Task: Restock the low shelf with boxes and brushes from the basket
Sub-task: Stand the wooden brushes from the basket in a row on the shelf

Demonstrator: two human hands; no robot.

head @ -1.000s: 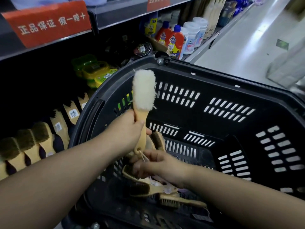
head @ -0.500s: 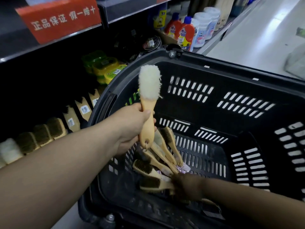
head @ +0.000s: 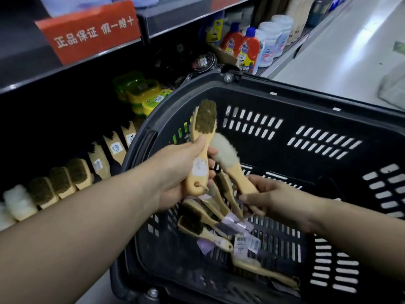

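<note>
My left hand (head: 175,174) grips the wooden handle of a brown-bristle brush (head: 202,137), held upright over the black basket (head: 285,93). Just right of it is a white wool brush (head: 225,150), tilted, its head against my left fingers. My right hand (head: 269,200) pinches the end of its handle. Several more wooden brushes (head: 203,218) with paper tags lie on the basket floor below both hands. On the low shelf at the left stands a row of brushes (head: 65,178), bristle and wool.
Green and yellow tubs (head: 142,95) and dark tins (head: 202,61) sit on the low shelf beyond the brush row. Red bottles (head: 245,49) and white tubs stand further along. An upper shelf with a red sign (head: 92,31) overhangs. The aisle floor (head: 339,58) runs at the right.
My left hand held the wool brush before; it now grips a bristle brush. My right hand came up from the basket floor and now holds the wool brush's handle.
</note>
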